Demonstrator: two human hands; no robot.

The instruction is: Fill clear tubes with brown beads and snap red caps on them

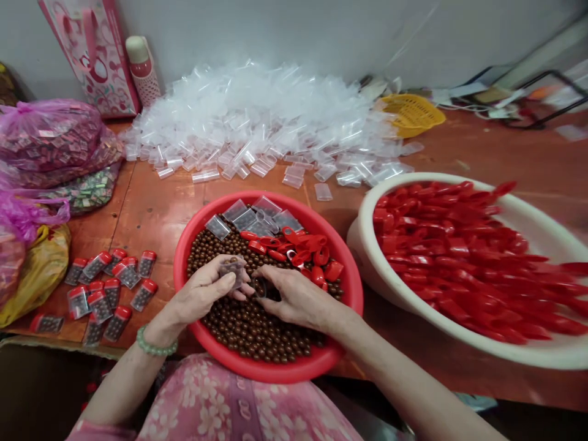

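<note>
My left hand (204, 291), with a green bead bracelet at the wrist, grips a small clear plastic container (233, 271) over the red basin (184, 245). Some brown balls show through its wall. Close beside it, the thumb and fingers of my right hand (296, 295) curve round a small round-rimmed thing (260, 288), too unclear to name. Brown balls (266, 331) fill much of the basin below both hands. Toward the basin's far side lie several clear containers (261, 220) and red plastic caps (305, 245).
A white basin (362, 236) of red plastic pieces (459, 257) stands at right. Clear containers (275, 116) are heaped along the wall, near a yellow basket (408, 113). Filled red-capped containers (98, 306) lie at left, by plastic bags (50, 144) and a bottle (142, 70).
</note>
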